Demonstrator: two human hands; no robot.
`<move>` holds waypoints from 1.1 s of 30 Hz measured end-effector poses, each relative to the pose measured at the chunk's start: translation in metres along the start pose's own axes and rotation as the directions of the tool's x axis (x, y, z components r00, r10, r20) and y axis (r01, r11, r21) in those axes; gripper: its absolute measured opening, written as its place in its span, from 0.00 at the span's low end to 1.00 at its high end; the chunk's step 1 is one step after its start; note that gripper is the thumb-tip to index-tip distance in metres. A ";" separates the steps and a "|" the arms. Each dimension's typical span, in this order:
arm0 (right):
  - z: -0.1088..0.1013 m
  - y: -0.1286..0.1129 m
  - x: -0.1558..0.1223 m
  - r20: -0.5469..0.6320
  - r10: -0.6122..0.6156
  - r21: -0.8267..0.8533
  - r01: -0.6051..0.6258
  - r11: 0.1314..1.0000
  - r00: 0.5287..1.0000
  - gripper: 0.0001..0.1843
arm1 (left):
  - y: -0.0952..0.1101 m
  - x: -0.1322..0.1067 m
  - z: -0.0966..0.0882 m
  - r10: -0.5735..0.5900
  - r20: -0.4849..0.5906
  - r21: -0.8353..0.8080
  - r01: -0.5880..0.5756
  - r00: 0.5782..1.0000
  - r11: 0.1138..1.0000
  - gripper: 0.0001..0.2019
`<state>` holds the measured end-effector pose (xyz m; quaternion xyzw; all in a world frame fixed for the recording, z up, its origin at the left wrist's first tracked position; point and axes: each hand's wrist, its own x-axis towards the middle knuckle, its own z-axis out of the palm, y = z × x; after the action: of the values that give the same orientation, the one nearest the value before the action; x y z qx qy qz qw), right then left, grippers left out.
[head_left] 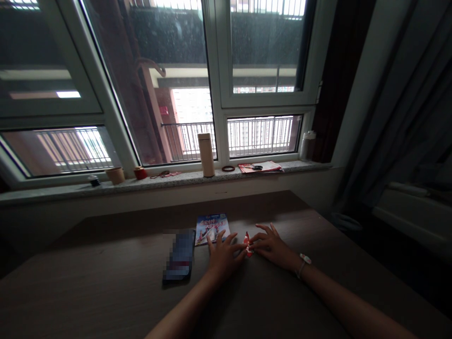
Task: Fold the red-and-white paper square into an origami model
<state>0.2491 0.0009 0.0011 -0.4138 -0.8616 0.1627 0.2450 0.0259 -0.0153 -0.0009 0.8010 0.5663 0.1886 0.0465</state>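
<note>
A small red-and-white piece of folded paper (247,245) is on the dark table between my two hands. My left hand (226,254) grips its left side with thumb and index finger, the other fingers spread toward a blue printed booklet (208,222). From the right, my right hand (271,244) pinches the paper's other side, with its upper fingers raised and apart. A bracelet (304,260) circles my right wrist. The fingers hide part of the paper, so its exact folded shape is unclear. Left of my left hand lies a dark, blurred-out flat object (179,258).
The brown table (116,263) reaches to the wall under the window. On the sill (190,178) stand a beige thermos (206,155), a brown cup (115,175), a red spool-like item (140,173), scissors (257,167) on red papers (270,166) and a white bottle (308,146).
</note>
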 end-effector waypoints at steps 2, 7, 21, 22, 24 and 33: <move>0.000 -0.002 0.000 -0.005 0.005 0.022 -0.005 1.000 1.000 0.14 | 0.000 0.000 0.000 0.003 -0.022 -0.012 -0.003 1.000 1.000 0.10; -0.002 -0.005 -0.001 -0.015 -0.002 0.031 0.002 1.000 1.000 0.16 | 0.002 0.000 -0.001 -0.011 -0.039 -0.029 0.010 0.999 1.000 0.08; -0.001 -0.004 -0.001 0.028 -0.039 -0.034 0.040 0.999 0.999 0.14 | 0.000 0.001 0.002 -0.038 -0.010 -0.042 0.037 0.999 0.998 0.09; -0.001 -0.004 -0.001 0.027 -0.038 -0.034 0.039 0.999 0.999 0.14 | 0.000 0.001 0.002 -0.038 -0.013 -0.041 0.037 0.999 0.998 0.09; -0.001 -0.004 -0.002 0.024 -0.035 -0.034 0.036 0.999 0.999 0.14 | 0.000 0.001 0.002 -0.035 -0.018 -0.042 0.035 0.999 0.999 0.09; -0.001 -0.004 -0.001 0.034 -0.008 -0.013 0.009 1.000 0.999 0.14 | 0.002 0.001 0.000 0.017 -0.088 -0.055 -0.022 0.996 0.998 0.08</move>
<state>0.2477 -0.0023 0.0035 -0.4089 -0.8684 0.1628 0.2283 0.0279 -0.0149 -0.0003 0.7959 0.5543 0.2399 0.0421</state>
